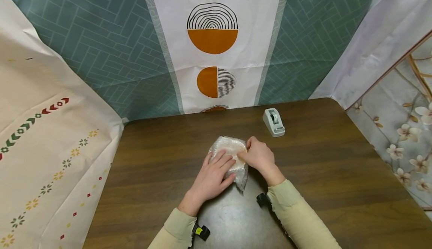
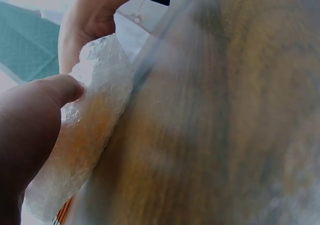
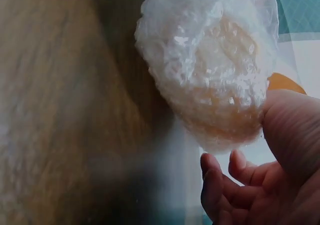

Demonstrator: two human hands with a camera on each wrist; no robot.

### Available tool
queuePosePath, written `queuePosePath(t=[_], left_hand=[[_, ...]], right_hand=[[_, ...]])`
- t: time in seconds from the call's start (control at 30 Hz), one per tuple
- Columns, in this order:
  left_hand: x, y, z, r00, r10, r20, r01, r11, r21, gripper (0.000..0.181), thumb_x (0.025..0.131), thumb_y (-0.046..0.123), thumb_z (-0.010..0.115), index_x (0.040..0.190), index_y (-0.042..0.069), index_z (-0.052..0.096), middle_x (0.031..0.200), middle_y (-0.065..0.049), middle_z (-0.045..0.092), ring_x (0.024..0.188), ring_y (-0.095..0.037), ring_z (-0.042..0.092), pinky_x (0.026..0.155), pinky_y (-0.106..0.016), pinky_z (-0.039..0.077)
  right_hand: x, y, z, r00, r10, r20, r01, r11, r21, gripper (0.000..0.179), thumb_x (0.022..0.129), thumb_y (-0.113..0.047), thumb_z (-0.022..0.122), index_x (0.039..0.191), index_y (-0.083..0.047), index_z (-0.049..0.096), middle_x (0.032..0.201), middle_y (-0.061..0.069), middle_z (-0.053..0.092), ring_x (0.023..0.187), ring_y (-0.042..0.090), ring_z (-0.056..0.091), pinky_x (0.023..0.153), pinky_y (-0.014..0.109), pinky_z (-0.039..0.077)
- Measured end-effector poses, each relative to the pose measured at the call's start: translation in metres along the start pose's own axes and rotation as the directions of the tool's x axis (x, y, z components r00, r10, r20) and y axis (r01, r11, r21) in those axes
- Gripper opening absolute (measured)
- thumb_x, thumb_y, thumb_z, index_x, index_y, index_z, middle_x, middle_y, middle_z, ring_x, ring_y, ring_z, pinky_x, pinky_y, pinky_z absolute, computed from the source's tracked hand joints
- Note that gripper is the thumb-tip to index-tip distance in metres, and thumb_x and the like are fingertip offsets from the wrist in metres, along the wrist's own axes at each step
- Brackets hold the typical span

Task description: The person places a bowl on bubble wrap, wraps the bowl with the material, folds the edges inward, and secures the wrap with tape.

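A package wrapped in clear bubble wrap (image 1: 233,143) lies on the table, with something orange-tan showing through it. My left hand (image 1: 212,177) rests on its near left side, fingers spread over the wrap; in the left wrist view the thumb touches its surface. At the right edge, my right hand (image 1: 260,155) holds the package, thumb on top and fingers curled by the edge. The right wrist view shows that thumb against the bubble wrap (image 3: 205,60), the fingertips close to its end. What is inside cannot be made out.
A white tape dispenser (image 1: 274,122) stands behind and to the right of the package on the brown wooden table (image 1: 162,151). Patterned cloths hang at the back (image 1: 111,46) and both sides of the table.
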State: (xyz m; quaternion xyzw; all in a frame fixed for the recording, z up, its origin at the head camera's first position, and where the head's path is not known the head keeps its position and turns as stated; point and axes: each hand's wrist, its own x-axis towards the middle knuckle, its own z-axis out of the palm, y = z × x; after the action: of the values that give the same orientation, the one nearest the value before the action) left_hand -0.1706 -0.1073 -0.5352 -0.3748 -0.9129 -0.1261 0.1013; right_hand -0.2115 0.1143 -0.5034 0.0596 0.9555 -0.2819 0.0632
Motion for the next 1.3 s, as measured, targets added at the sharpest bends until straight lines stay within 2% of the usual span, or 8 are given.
queuePosePath(t=[0.17,0.5,0.7,0.9,1.0,1.1,1.17,1.3], left_hand=[[0.001,0.000,0.000,1.000,0.004,0.002,-0.004,1.000,0.002,0.049,0.109,0.047,0.057,0.148,0.020,0.064,0.153,0.001,0.059,0.157,-0.027,0.035,0.122,-0.067,0.027],[0.002,-0.001,-0.001,0.998,-0.016,0.054,0.016,1.000,0.010,0.050,0.110,0.049,0.054,0.151,0.022,0.062,0.156,0.003,0.057,0.158,-0.025,0.032,0.124,-0.064,0.023],[0.001,0.000,-0.001,0.998,-0.015,0.066,0.015,1.000,0.012,0.050,0.109,0.050,0.054,0.151,0.022,0.062,0.157,0.004,0.055,0.159,-0.024,0.031,0.125,-0.064,0.022],[0.000,0.000,-0.001,0.997,-0.018,0.072,0.017,1.000,0.011,0.050,0.110,0.050,0.054,0.151,0.023,0.061,0.158,0.004,0.054,0.159,-0.023,0.030,0.125,-0.064,0.022],[-0.001,0.000,0.000,0.998,-0.014,0.060,0.014,1.000,0.007,0.050,0.110,0.050,0.055,0.151,0.022,0.062,0.157,0.003,0.056,0.159,-0.024,0.031,0.124,-0.064,0.023],[-0.001,0.000,0.000,0.999,-0.009,0.050,0.009,1.000,0.005,0.050,0.110,0.049,0.055,0.150,0.021,0.062,0.156,0.002,0.056,0.158,-0.024,0.032,0.124,-0.065,0.022],[0.000,0.000,0.001,0.999,-0.009,0.049,0.009,1.000,0.004,0.050,0.110,0.050,0.055,0.150,0.021,0.062,0.156,0.002,0.056,0.158,-0.024,0.032,0.124,-0.064,0.022],[0.001,0.002,0.001,0.998,-0.013,0.059,0.013,1.000,0.006,0.051,0.110,0.051,0.054,0.151,0.022,0.061,0.157,0.002,0.056,0.159,-0.024,0.031,0.125,-0.063,0.021]], right_hand=[[0.002,-0.004,0.000,1.000,0.012,0.003,-0.012,1.000,-0.008,0.037,0.086,-0.042,0.079,0.099,-0.015,0.057,0.081,0.007,0.063,0.069,0.029,0.061,0.060,0.043,0.045],[0.004,-0.006,0.002,1.000,0.016,-0.002,-0.016,1.000,0.006,0.037,0.085,-0.036,0.078,0.104,-0.014,0.057,0.083,0.008,0.064,0.070,0.029,0.061,0.061,0.043,0.045],[0.000,0.003,0.005,1.000,-0.023,0.000,0.023,0.993,0.118,0.047,0.087,-0.043,0.083,0.111,-0.012,0.057,0.089,0.006,0.066,0.074,0.025,0.062,0.063,0.040,0.047],[-0.011,0.012,0.002,0.996,-0.063,-0.060,0.077,0.959,0.274,0.049,0.090,-0.042,0.085,0.117,-0.011,0.058,0.101,0.006,0.073,0.085,0.024,0.069,0.074,0.041,0.054],[-0.017,0.016,0.003,0.991,-0.069,-0.114,0.105,0.931,0.349,0.043,0.092,-0.035,0.086,0.117,-0.011,0.060,0.104,0.007,0.076,0.088,0.024,0.072,0.078,0.042,0.056],[-0.019,0.018,0.006,0.988,-0.051,-0.147,0.111,0.892,0.438,0.036,0.093,-0.029,0.085,0.114,-0.010,0.063,0.104,0.009,0.075,0.090,0.025,0.073,0.078,0.037,0.056],[-0.018,0.018,0.009,0.991,-0.013,-0.135,0.084,0.837,0.541,0.031,0.095,-0.023,0.083,0.112,-0.007,0.063,0.103,0.009,0.074,0.091,0.022,0.070,0.077,0.031,0.054],[-0.014,0.021,0.016,0.995,0.070,-0.067,-0.001,0.693,0.720,0.026,0.098,-0.016,0.079,0.111,-0.003,0.061,0.100,0.008,0.068,0.090,0.017,0.061,0.078,0.026,0.048]])
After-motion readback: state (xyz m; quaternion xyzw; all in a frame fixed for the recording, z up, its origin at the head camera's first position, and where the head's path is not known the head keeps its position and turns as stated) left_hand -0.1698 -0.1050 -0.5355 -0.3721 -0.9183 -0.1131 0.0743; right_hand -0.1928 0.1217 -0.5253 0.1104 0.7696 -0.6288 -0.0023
